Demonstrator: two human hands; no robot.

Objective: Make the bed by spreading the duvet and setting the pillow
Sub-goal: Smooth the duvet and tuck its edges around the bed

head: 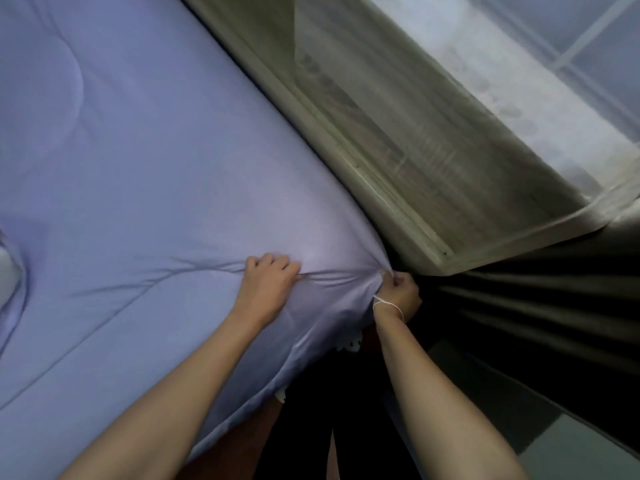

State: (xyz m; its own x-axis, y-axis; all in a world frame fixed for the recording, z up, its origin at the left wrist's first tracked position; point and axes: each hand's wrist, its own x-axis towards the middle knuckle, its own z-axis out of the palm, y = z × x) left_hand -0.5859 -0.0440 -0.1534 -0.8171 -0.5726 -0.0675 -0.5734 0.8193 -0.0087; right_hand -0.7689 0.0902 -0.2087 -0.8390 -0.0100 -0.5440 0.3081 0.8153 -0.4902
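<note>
A pale lilac quilted duvet (145, 174) covers the bed and fills the left of the view. My left hand (268, 285) presses down on it near the bed's corner, fingers curled into a fold of the cloth. My right hand (398, 294) is closed on the duvet's corner, where the fabric bunches into creases; a thin white string circles that wrist. A white shape at the far left edge (8, 271) may be the pillow, mostly out of view.
A wooden window ledge (391, 188) runs along the bed's far side. A sheer curtain (512, 91) hangs over the window and a dark curtain (540, 306) drapes at the right. The gap between bed and ledge is narrow.
</note>
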